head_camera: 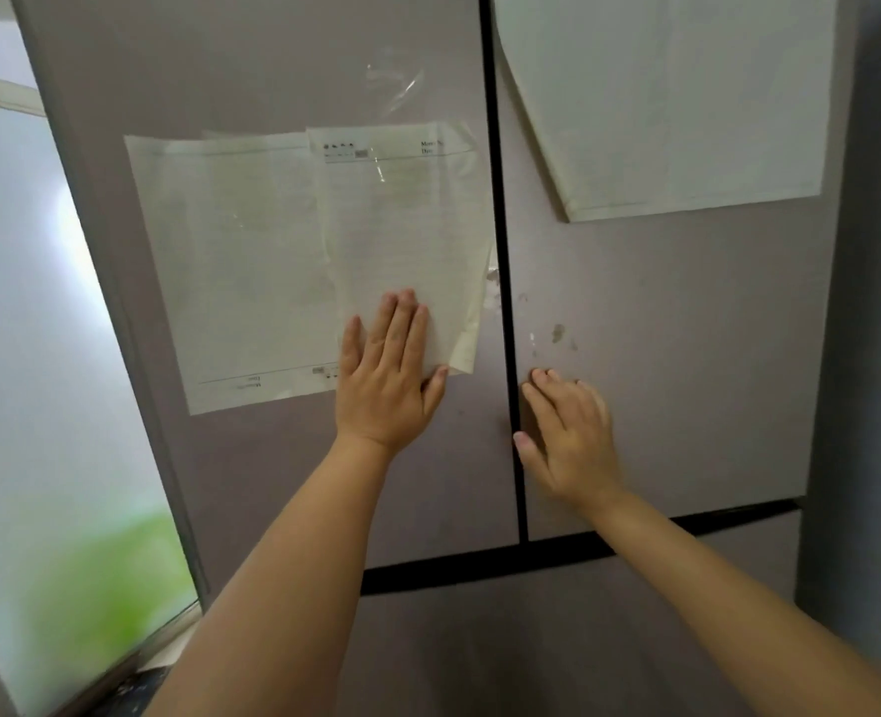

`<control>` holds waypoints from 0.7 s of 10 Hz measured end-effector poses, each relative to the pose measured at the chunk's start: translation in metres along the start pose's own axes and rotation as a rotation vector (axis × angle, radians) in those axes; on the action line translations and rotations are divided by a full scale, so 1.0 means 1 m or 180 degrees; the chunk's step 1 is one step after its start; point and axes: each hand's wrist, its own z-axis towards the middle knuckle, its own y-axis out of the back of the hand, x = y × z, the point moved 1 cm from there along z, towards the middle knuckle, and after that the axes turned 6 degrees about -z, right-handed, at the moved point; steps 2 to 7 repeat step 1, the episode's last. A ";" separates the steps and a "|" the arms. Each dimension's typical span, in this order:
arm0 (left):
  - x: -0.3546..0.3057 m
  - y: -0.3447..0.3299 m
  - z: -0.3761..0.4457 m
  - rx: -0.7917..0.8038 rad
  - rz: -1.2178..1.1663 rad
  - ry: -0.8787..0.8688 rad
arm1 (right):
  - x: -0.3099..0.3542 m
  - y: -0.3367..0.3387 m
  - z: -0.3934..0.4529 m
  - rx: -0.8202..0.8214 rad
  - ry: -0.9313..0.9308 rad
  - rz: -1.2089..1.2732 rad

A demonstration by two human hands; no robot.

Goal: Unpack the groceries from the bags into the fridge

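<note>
Both forearms are reaching out as we are pressing our flat left hand [386, 385] and loosely spread right hand [567, 437], fingers released, on the shut fridge [686, 354], probably about to pull its doors open.

The single head view faces the fridge [252, 483] doors close up, looking slightly down, at arm's reach.

Taped paper sheets [283, 261], frosted window [40, 354], grey wall [878, 302]

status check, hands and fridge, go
Left hand flat on left fridge door, over taped paper. Right hand flat on right fridge door. Doors shut, no groceries visible.
</note>
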 end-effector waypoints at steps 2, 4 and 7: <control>0.001 -0.004 -0.001 -0.0025 -0.0012 0.0071 | -0.008 0.036 0.042 -0.0063 -0.0574 0.1092; 0.001 -0.004 -0.001 -0.0025 -0.0012 0.0071 | -0.008 0.036 0.042 -0.0063 -0.0574 0.1092; 0.001 -0.004 -0.001 -0.0025 -0.0012 0.0071 | -0.008 0.036 0.042 -0.0063 -0.0574 0.1092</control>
